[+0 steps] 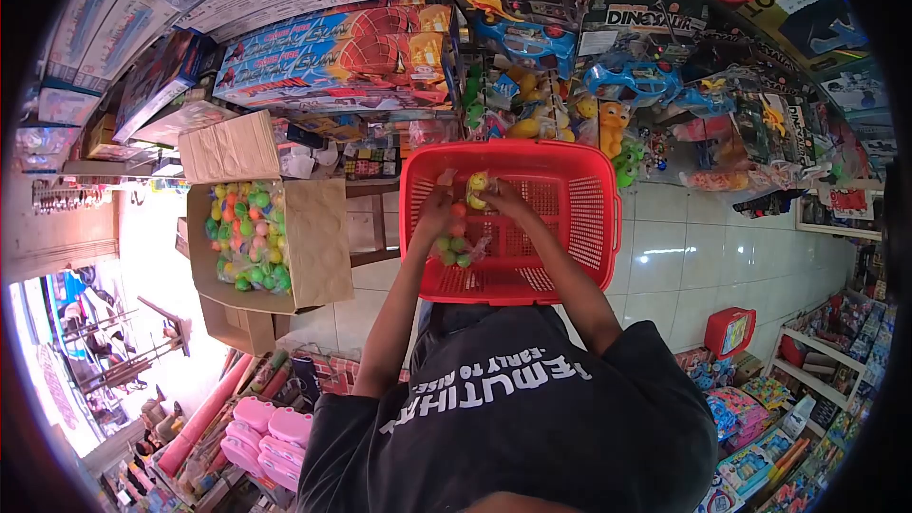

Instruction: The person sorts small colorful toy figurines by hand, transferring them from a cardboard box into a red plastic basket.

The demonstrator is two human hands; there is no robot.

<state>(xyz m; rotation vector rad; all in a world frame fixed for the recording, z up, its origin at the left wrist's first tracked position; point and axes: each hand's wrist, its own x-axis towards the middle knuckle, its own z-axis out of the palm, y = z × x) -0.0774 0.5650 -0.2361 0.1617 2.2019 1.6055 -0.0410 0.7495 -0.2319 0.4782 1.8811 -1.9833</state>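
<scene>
A red plastic basket point(414, 171) with slotted walls stands in front of me. Inside it, along the left part, lies a clear plastic bag of small colourful ball-like toys point(454, 249), green, orange and yellow. My left hand point(437, 213) has its fingers closed on the bag's left side. At the bag's upper right, my right hand point(505, 201) closes its fingers around a part with yellow toys point(477, 186). The exact finger contact is partly hidden.
An open cardboard box point(318, 242) with bagged colourful balls point(249, 233) stands at left. Boxed toy guns point(332, 57) and packaged dinosaur toys point(636, 57) fill the shelf ahead. Pink cases point(266, 437) lie lower left. Tiled floor point(665, 266) extends right of the basket.
</scene>
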